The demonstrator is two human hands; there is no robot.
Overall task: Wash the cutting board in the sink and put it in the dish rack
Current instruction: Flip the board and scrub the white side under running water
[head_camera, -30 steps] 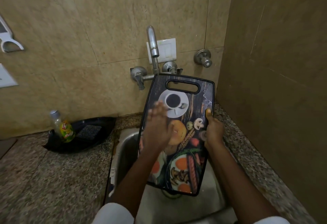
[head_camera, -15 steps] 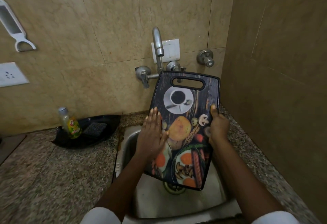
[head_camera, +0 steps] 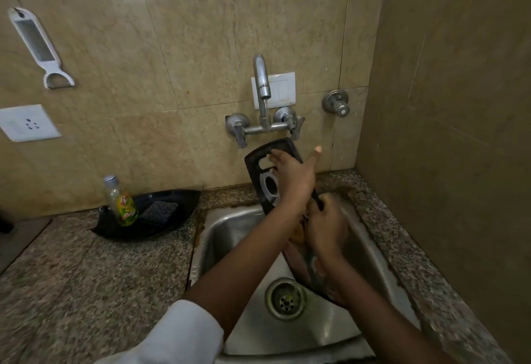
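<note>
The dark printed cutting board (head_camera: 268, 200) stands tilted over the steel sink (head_camera: 230, 237), turned almost edge-on to me, its handle slot up just under the faucet (head_camera: 263, 90). My left hand (head_camera: 290, 174) lies across its face by the slot, fingers spread and thumb sticking up past the far edge. My right hand (head_camera: 324, 225) is closed around the board's edge lower down, over the basin. The board's lower end is hidden behind my arms. No water shows at the spout. No dish rack is in view.
A black tray (head_camera: 172, 225) with a scrub pad (head_camera: 158, 210) and a soap bottle (head_camera: 123, 202) sits on the granite counter left of the sink. The drain (head_camera: 286, 299) is open. A side wall (head_camera: 445, 133) stands close on the right. A grater (head_camera: 34, 41) hangs on the tiles.
The board has swung from facing me to nearly edge-on and dropped lower into the sink. My left hand slid from the board's middle up to the handle slot; my right hand shifted lower.
</note>
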